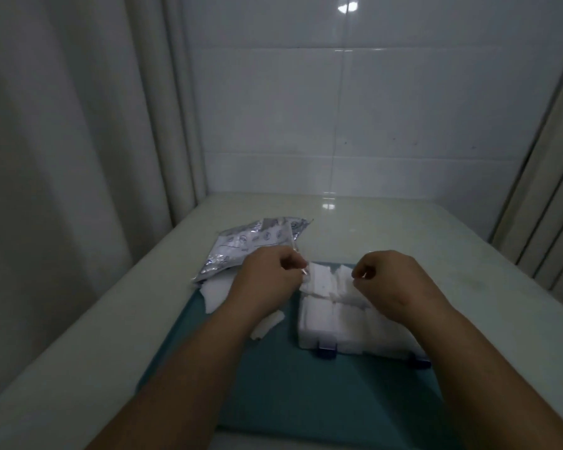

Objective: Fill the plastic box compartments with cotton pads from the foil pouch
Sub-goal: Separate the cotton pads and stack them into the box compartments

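A clear plastic box [325, 323] with dark blue latches sits on a teal mat, its compartments packed with white cotton pads. My left hand [270, 274] pinches the left edge of a white cotton pad [322, 282] lying over the box's far compartments. My right hand [387, 277] hovers at the pad's right side, fingers curled; whether it touches the pad I cannot tell. The silver foil pouch [241, 248] lies flat behind my left hand.
Loose cotton pads [215, 292] spill from the pouch mouth onto the teal mat [290, 384], and a small piece [267, 326] lies by my left wrist. The white table [403, 228] meets a tiled wall at the back and curtains on both sides.
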Action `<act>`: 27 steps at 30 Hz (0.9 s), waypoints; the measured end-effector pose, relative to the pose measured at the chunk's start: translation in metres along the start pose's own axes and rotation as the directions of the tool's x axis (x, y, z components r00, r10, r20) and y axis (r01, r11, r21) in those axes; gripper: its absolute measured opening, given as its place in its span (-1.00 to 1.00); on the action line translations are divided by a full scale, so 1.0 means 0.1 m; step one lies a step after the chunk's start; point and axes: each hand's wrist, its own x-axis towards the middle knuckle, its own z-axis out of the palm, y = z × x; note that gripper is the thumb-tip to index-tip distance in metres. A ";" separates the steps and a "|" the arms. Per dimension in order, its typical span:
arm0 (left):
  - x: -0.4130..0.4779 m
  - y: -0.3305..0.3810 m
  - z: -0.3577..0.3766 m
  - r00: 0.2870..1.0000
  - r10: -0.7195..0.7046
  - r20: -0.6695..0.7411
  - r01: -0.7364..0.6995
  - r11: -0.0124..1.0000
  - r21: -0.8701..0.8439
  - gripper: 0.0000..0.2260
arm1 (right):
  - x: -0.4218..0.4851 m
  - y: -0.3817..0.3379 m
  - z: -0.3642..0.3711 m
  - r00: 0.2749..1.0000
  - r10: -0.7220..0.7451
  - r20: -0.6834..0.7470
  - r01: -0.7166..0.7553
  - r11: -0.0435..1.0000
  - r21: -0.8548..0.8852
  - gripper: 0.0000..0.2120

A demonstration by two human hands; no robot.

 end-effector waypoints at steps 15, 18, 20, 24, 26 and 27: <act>0.24 -0.86 -0.63 0.928 -0.263 -0.262 0.310 0.938 0.154 -0.75 | 0.26 -0.54 0.44 0.982 -0.177 -0.065 0.184 0.974 0.133 -0.76; 0.27 -0.90 -0.62 0.930 -0.337 -0.146 0.359 0.918 0.170 -0.66 | 0.24 -0.56 0.51 0.979 -0.200 -0.046 0.205 0.968 0.146 -0.75; 0.27 -0.90 -0.62 0.930 -0.339 -0.143 0.361 0.916 0.177 -0.66 | 0.23 -0.56 0.52 0.976 -0.206 -0.065 0.211 0.973 0.098 -0.75; 0.27 -0.90 -0.62 0.920 -0.357 -0.164 0.379 0.915 0.135 -0.61 | 0.21 -0.53 0.50 0.972 -0.201 -0.124 0.214 0.971 0.104 -0.81; 0.27 -0.91 -0.62 0.914 -0.357 -0.190 0.375 0.925 0.064 -0.56 | 0.18 -0.53 0.50 0.958 -0.227 -0.173 0.248 0.963 0.108 -0.86; 0.27 -0.91 -0.62 0.913 -0.352 -0.206 0.362 0.932 0.014 -0.57 | 0.17 -0.54 0.50 0.949 -0.243 -0.203 0.267 0.959 0.101 -0.88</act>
